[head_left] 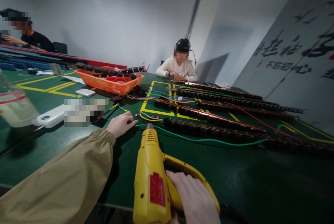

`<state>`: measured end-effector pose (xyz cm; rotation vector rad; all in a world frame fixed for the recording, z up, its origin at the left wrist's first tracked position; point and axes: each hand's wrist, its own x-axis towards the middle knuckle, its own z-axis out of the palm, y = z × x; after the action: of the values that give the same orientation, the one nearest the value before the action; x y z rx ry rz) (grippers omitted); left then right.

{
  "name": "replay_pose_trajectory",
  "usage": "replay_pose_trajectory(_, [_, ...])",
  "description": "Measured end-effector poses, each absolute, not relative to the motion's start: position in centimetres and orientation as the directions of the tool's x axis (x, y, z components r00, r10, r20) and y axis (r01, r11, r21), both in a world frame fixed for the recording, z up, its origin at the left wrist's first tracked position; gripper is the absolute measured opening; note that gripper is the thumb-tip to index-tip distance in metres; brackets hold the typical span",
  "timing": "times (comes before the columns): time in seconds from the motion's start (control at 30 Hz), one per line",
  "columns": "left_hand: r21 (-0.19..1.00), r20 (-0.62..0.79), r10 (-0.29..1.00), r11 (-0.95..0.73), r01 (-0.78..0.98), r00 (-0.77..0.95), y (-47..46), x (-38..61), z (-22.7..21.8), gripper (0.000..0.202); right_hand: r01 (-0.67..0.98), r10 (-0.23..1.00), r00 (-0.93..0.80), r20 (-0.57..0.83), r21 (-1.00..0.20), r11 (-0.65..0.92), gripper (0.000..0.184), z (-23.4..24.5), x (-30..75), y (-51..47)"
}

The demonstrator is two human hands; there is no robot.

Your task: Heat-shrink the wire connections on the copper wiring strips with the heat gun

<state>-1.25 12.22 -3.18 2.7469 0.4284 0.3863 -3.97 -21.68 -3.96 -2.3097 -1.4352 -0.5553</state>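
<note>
My right hand (194, 196) is wrapped around the handle of a yellow heat gun (150, 175) with a red label on its body. The gun's metal nozzle (149, 126) points away from me, close beside the green wire (208, 140). My left hand (121, 124) is closed in a pinch on that wire, left of the nozzle. From there the wire runs right along a long black strip with copper rails (208, 128). Its other end, with a yellow piece near the tip, shows just beyond my left hand. The pinching fingertips partly hide the wire.
More long strips (227, 95) with coloured leads lie across the green table (235, 175). An orange basket (104, 84) holds black parts. At left are a white device (53, 115), a small white case (85, 93) and a plastic bottle (15, 105). One person (180, 64) sits opposite, another far left.
</note>
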Motion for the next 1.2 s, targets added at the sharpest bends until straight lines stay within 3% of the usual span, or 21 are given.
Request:
replay_pose_trajectory(0.13, [0.338,0.27,0.337,-0.91,0.239,0.902,11.5,-0.8,-3.2,0.037,0.914,0.765,0.391,0.512,-0.113,-0.391,0.066,-4.1,-4.2,-20.5])
replay_pose_trajectory(0.2, [0.365,0.356,0.29,-0.918,0.153,0.889,11.5,-0.6,-3.4,0.026,0.917,0.763,0.383,0.521,-0.116,-0.381,0.066,-4.1,-4.2,-20.0])
replay_pose_trajectory(0.27, [0.384,0.405,0.202,-0.923,0.035,0.892,11.8,-0.4,-3.6,0.031,0.918,0.746,0.377,0.549,-0.117,-0.378,0.065,-4.0,-4.3,-19.8])
replay_pose_trajectory(0.37, [0.388,0.389,0.113,-0.92,-0.051,0.914,12.1,-0.3,-3.9,0.03,0.924,0.732,0.359,0.58,-0.108,-0.367,0.062,-3.7,-4.4,-19.7])
replay_pose_trajectory(0.6, [0.312,0.453,0.071,-0.947,-0.083,0.889,12.1,-0.5,-3.4,0.017,0.943,0.731,0.278,0.623,-0.03,-0.333,0.053,-3.3,-4.1,-19.8])
replay_pose_trajectory(0.83, [0.489,0.346,0.151,-0.872,-0.04,0.926,12.6,-0.4,-4.0,0.025,0.949,0.734,0.256,0.629,-0.02,-0.314,0.054,-3.4,-4.0,-19.8])
replay_pose_trajectory(1.07, [0.519,0.292,0.169,-0.855,-0.007,0.941,13.1,-0.2,-4.2,0.039,0.948,0.733,0.236,0.638,0.016,-0.319,0.055,-3.3,-3.9,-19.7])
replay_pose_trajectory(1.2, [0.628,0.224,0.216,-0.778,0.028,0.95,13.0,-0.4,-3.9,0.044,0.947,0.755,0.228,0.615,0.042,-0.32,0.047,-3.1,-3.9,-19.7])
